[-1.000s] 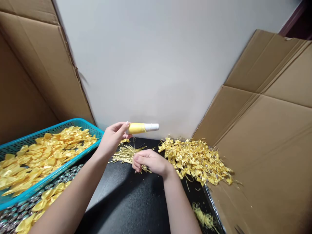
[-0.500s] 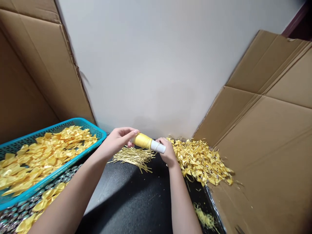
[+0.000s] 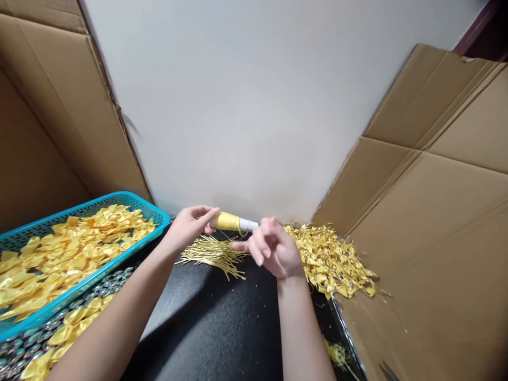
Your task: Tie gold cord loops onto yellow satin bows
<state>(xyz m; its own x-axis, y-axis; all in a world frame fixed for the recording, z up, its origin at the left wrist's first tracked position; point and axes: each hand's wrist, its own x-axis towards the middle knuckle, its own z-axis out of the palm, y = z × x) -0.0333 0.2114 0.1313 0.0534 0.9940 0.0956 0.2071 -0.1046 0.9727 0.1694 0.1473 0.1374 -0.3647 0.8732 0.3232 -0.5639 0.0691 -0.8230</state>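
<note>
A thread spool (image 3: 226, 221), yellow thread wound on a white tube, is held level above the table. My left hand (image 3: 192, 225) pinches its left end between thumb and fingers. My right hand (image 3: 275, 248) is turned palm up at the tube's right end and partly hides it. Its fingers are loosely bent and apart, one stretched left, with nothing visible in them; whether it touches the tube I cannot tell. Below the hands, a loose bundle of thin gold strips (image 3: 214, 256) lies on the black tabletop (image 3: 214, 328).
On the left stands a teal basket (image 3: 159, 222) of yellow satin pieces (image 3: 99, 233). Beside it lie small glassy beads (image 3: 39, 338) and more yellow pieces (image 3: 63, 333). A heap of yellow bows (image 3: 337, 259), thread scraps (image 3: 337, 353) and a dark metal tool tip (image 3: 387, 370) are on the right. Cardboard panels (image 3: 448, 211) flank the table.
My right hand has moved from behind the tube to in front of its right end and rolled palm up, its fingers loosening. My left hand keeps the spool, shifted slightly left.
</note>
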